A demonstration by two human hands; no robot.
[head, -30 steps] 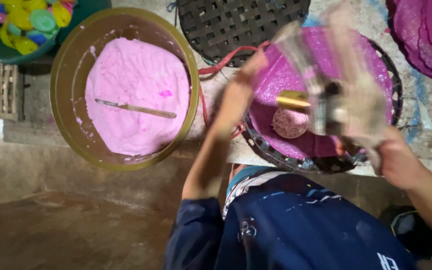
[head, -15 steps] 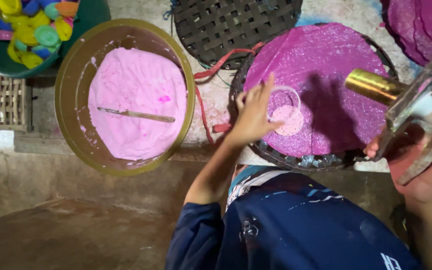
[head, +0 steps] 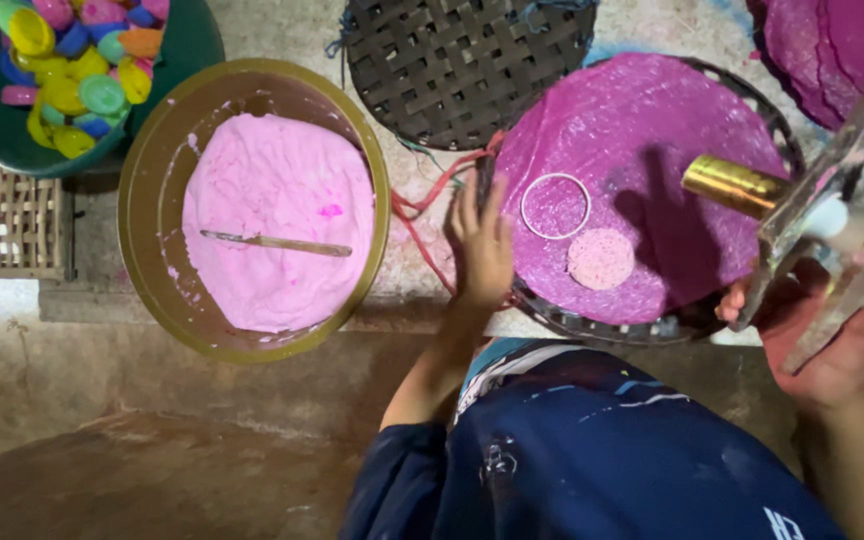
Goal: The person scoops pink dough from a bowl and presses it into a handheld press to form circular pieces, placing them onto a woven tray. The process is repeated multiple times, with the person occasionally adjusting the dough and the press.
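One round pink disc (head: 601, 258) on woven tray (head: 592, 325).

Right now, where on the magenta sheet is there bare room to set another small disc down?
The magenta sheet is bare above the white ring and small pink disc. The right side is crowded by the brass-tipped tool in the right hand.

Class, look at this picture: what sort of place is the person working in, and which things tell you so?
Probably a small handmade-food or craft workshop at floor level. Clues: a large round bowl of pink batter with a stick in it, a magenta sheet spread on a round woven bamboo tray, and a green tub of coloured plastic lids.
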